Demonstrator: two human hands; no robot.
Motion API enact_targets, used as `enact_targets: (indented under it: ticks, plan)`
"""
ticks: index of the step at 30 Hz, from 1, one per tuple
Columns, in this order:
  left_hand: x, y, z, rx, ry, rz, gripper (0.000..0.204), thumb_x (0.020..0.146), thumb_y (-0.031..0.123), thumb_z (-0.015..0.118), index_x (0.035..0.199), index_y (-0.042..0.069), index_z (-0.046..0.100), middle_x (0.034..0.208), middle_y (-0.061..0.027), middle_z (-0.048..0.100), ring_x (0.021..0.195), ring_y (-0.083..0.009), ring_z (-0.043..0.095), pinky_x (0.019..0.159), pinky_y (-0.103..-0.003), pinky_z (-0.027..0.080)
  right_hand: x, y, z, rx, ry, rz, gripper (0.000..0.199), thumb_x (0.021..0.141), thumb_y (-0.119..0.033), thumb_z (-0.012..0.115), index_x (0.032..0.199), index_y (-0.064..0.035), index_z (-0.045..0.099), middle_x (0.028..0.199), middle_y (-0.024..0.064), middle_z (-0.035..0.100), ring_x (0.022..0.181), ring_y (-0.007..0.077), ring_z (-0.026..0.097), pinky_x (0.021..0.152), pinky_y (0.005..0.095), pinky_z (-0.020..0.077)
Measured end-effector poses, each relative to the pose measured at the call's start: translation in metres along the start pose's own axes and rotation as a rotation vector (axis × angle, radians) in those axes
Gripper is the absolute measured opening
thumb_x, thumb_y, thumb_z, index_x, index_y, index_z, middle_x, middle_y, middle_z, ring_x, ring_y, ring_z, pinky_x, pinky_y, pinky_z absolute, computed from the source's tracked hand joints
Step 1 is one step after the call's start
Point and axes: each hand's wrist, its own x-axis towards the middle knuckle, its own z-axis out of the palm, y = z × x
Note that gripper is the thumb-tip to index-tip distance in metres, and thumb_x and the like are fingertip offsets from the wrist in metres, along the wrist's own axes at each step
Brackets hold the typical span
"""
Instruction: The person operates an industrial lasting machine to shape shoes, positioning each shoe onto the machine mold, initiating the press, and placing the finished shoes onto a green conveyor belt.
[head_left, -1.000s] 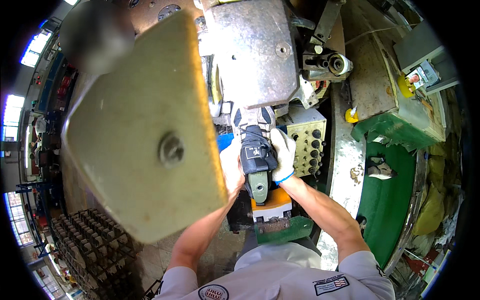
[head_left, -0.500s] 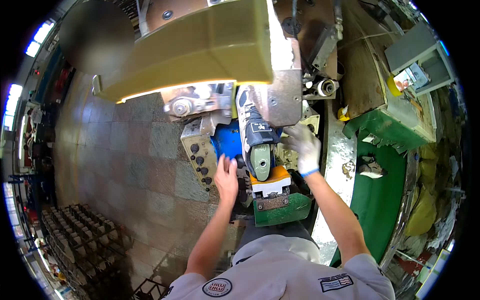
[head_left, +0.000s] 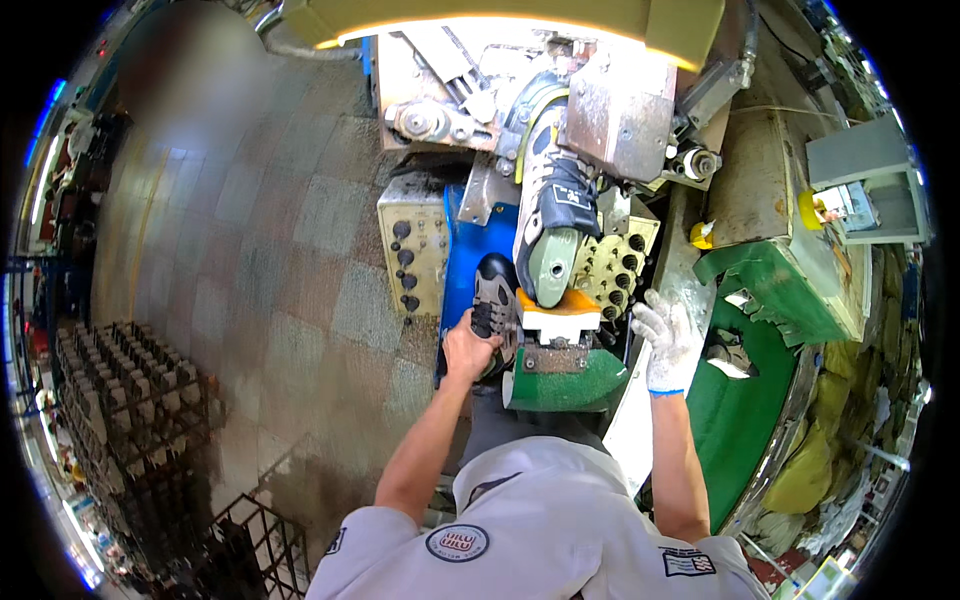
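Note:
My bare left hand [head_left: 470, 347] grips a dark and beige shoe [head_left: 496, 295] by its laced side, toe pointing away from me. Just right of it, a second shoe [head_left: 567, 205] with a black tongue sits clamped in the machine [head_left: 620, 110]. A green shoe last [head_left: 555, 262] sticks out of that shoe's opening, its heel end by an orange and white support block [head_left: 560, 315]. My right hand [head_left: 665, 338], in a white glove, is held apart from the machine over the metal ledge, its fingers spread and holding nothing.
Panels of black knobs [head_left: 408, 255] flank the clamped shoe. Overhead hangs a yellow cover with a bright light [head_left: 520, 20]. On the right, a green-lined trough [head_left: 735, 420] holds another shoe [head_left: 730, 355]. A rack with rows of pegs [head_left: 130, 400] stands at left.
My left hand has gone from bare-fingered to gripping a shoe beside the machine. The gloved right hand has drawn back from the clamped shoe toward the right. The whole view has shifted.

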Motion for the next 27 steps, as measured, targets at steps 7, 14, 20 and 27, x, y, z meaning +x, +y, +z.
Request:
enact_targets:
  ticks: [7,14,20,27]
  plan:
    - [-0.069,0.071,-0.165,-0.389,-0.115,-0.229,0.072,0.056,0.002,0.091,0.122,-0.012,0.065,0.105,-0.0125,0.074,0.09,-0.0165,0.07,0.084,-0.031,0.055,-0.032,-0.018,0.018,0.016,-0.145,0.006,0.046,0.103,-0.02,0.054,0.138,0.0092,0.046,0.116,0.0275,0.067,0.089,0.0324,0.073,0.074,0.0365,0.0615]
    - [-0.088,0.127,-0.174,-1.461,-0.657,0.115,0.062,0.06,0.008,0.085,0.113,-0.016,0.065,0.104,-0.0118,0.073,0.086,-0.0173,0.068,0.08,-0.029,0.054,-0.091,-0.038,0.1,0.314,-0.696,0.1,0.072,0.101,-0.049,0.052,0.146,0.0058,0.039,0.135,0.0206,0.06,0.117,0.0318,0.064,0.104,0.045,0.0487]
    - [-0.098,0.267,-0.095,-0.716,-0.319,0.264,0.048,0.1,0.036,0.062,0.124,-0.006,0.065,0.111,-0.011,0.07,0.096,-0.0169,0.068,0.087,-0.03,0.052,-0.034,-0.021,0.009,0.634,-0.39,0.406,0.062,0.096,-0.043,0.06,0.143,-0.0043,0.051,0.133,0.0176,0.064,0.116,0.0312,0.065,0.102,0.0444,0.0528]
    - [-0.109,0.353,0.037,-0.714,-0.721,0.113,0.042,0.092,0.028,0.069,0.116,-0.007,0.069,0.099,-0.0021,0.069,0.088,-0.0099,0.061,0.08,-0.025,0.046,-0.046,-0.106,-0.105,0.491,-0.274,0.098,0.061,0.09,-0.031,0.067,0.139,0.0018,0.051,0.121,0.01,0.065,0.108,0.0177,0.063,0.096,0.0315,0.0506]
